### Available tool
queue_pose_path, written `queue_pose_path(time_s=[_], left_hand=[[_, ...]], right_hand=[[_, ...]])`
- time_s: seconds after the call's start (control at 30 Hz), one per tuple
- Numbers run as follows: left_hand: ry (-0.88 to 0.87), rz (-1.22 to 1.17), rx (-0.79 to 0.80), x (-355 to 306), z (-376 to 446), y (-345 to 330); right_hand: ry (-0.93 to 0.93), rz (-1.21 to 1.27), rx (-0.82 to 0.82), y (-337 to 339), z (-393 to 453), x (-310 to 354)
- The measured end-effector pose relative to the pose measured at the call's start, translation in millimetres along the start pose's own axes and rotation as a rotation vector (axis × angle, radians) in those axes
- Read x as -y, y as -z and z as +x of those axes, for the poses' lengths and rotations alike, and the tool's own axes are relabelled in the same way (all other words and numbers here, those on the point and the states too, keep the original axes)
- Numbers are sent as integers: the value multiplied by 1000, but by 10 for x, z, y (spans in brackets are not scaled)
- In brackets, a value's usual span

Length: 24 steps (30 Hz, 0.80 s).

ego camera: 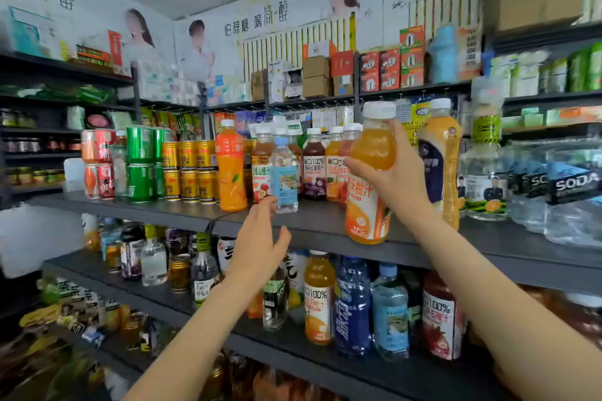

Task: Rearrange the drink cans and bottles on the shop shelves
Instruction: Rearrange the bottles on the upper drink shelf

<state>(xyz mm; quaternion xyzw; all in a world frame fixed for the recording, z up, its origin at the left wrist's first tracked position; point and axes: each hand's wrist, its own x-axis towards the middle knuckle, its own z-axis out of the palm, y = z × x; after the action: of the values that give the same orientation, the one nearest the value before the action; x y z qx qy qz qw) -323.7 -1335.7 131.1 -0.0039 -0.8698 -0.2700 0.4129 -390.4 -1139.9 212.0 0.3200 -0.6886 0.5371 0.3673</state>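
My right hand (391, 172) grips an orange juice bottle (371, 205) with a white cap by its upper body, held in front of the upper dark shelf (163, 210). My left hand (260, 244) is open with relaxed fingers, its fingertips right below a small clear water bottle (285, 176) with a blue label that stands at the shelf's front edge. Behind it stands a row of juice bottles (314, 166), with a taller orange bottle (230, 169) to the left. Stacked gold cans (189, 169), green cans (141, 163) and red cans (97, 163) fill the shelf's left part.
A tall orange bottle (443, 156), clear bottles and soda water packs (560, 185) crowd the right of the upper shelf. The lower shelf (325, 365) holds several mixed bottles, among them a blue one (353, 306). Boxes (316, 75) line the top shelf.
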Motion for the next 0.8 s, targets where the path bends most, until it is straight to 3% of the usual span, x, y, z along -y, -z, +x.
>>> queue_pose_path(time_s=[0.33,0.8], left_hand=[[43,-21,30,974,345,233],[-188,86,51,1505,1422,-128]], right_hand=[[-190,-47,6,-1165,416,-386],[-147,-604,77,-1358,339,-634]])
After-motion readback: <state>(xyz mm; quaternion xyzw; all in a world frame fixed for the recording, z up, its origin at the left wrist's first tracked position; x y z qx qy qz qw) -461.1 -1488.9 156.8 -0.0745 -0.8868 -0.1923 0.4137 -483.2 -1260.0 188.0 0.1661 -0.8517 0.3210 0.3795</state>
